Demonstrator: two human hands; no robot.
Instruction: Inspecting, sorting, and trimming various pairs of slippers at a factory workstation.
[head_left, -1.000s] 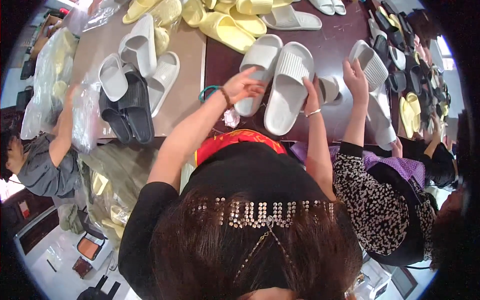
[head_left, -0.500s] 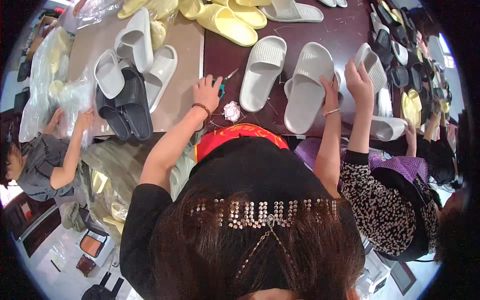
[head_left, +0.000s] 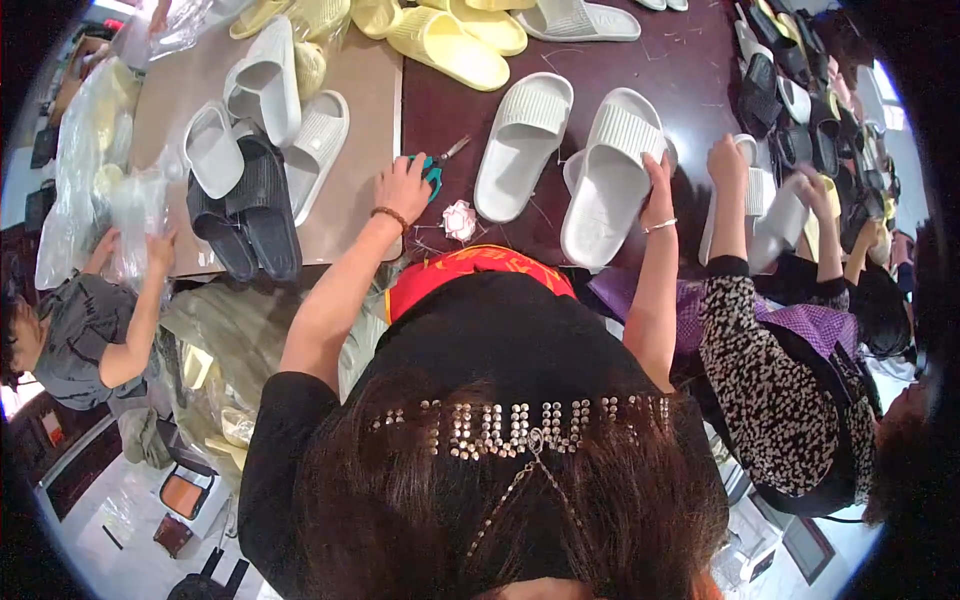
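Note:
My left hand (head_left: 402, 188) rests on the table with its fingers spread, touching the teal handles of a pair of scissors (head_left: 433, 180). The blades point away to the right. My right hand (head_left: 657, 196) grips the side of a light grey slide slipper (head_left: 603, 205) near its ribbed strap. Under that slipper lies another, mostly hidden. Just left of it, a matching grey slipper (head_left: 512, 170) lies sole down. A small crumpled pinkish-white piece (head_left: 459, 221) sits between the scissors and my body.
On the left, grey slippers (head_left: 262, 85) and black slippers (head_left: 262, 215) lie on a brown board (head_left: 370, 110). Yellow slippers (head_left: 450, 50) are at the back. Left, a person handles clear plastic bags (head_left: 85, 190). Right, a co-worker's hands (head_left: 728, 165) work at grey slippers.
My hands stay nearly in place, with the right-hand slipper barely shifted. At my right, the co-worker's near hand has moved right, away from my slippers, and a grey slipper there is motion-blurred.

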